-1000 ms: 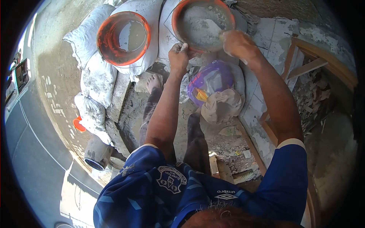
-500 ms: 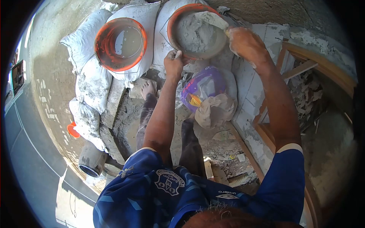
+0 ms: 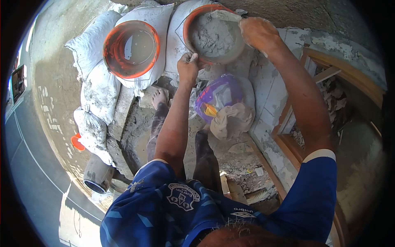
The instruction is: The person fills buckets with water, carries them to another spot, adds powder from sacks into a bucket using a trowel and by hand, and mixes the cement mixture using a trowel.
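An orange-rimmed bucket (image 3: 186,32) at the top holds grey mortar (image 3: 214,38). My left hand (image 3: 188,68) grips the near left part of its rim, thumb on top. At the bucket's right edge, my right hand (image 3: 258,33) is closed round the handle of a trowel (image 3: 225,15), whose mortar-coated blade lies along the far side inside the bucket. The handle is mostly hidden in the fist. To the left, a second orange bucket (image 3: 112,49) contains greyish water (image 3: 142,47).
White sacks (image 3: 101,88) stand under and beside the buckets. A purple plastic bag (image 3: 210,92) and a beige bag (image 3: 232,121) lie below the mortar bucket. On the right is a wooden frame (image 3: 349,66) with rubble; a dark bucket (image 3: 98,173) lies at lower left.
The trowel has moved through the mortar to the far side of the bucket. My right hand has shifted up and slightly left since the middle frame. My left hand keeps its hold on the rim.
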A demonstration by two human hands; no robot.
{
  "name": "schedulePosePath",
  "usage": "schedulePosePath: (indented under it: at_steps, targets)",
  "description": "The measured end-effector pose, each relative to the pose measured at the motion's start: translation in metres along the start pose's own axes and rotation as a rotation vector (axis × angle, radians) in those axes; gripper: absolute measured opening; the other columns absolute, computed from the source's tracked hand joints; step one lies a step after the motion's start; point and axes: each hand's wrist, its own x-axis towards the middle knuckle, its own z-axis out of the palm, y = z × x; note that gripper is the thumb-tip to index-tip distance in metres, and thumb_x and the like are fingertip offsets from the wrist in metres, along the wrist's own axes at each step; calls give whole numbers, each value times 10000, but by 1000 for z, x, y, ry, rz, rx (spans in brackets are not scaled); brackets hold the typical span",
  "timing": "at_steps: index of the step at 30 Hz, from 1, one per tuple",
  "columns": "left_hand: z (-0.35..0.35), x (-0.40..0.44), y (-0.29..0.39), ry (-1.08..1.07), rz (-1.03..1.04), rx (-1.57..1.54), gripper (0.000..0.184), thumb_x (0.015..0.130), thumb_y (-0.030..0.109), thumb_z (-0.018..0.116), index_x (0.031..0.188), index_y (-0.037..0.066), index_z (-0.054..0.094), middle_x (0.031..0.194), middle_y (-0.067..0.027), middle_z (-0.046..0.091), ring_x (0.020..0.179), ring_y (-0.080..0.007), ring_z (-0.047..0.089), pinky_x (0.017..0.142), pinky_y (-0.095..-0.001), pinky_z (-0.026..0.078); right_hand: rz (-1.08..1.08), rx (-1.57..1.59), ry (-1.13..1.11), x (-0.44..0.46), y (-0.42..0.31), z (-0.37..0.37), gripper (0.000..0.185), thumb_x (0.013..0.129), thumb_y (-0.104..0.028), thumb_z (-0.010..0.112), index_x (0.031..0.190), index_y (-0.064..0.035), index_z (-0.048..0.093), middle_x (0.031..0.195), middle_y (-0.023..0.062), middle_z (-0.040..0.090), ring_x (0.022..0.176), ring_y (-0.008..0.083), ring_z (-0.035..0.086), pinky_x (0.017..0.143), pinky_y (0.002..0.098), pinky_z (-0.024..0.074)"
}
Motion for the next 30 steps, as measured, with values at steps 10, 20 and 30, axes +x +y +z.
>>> schedulePosePath:
  at_steps: [10, 20, 30]
  targets:
    - [0, 2, 7, 4, 20, 38, 196, 1007, 122, 525, 952, -56, 586, 837, -159, 679, 691, -226, 691, 669, -331, 612, -252, 91, 78, -18, -36, 21, 190, 875, -102, 533, 934, 4, 678, 849, 204, 702, 813, 370, 706, 715, 476, 557]
    - [-1, 7, 0, 18, 3, -11, 190, 1002, 119, 535, 950, -57, 581, 840, -153, 673, 669, -230, 687, 649, -331, 615, -197, -133, 11, 39, 21, 31, 222, 776, -211, 660, 905, -43, 725, 830, 200, 709, 788, 317, 714, 711, 442, 568]
    - [4, 7, -11, 134, -4, -1, 192, 995, 110, 546, 945, -70, 588, 819, -143, 670, 644, -211, 681, 590, -309, 597, 439, 1053, -861, 17, 46, 88, 317, 884, -278, 673, 1051, -9, 648, 703, 65, 621, 575, 144, 612, 444, 273, 515]
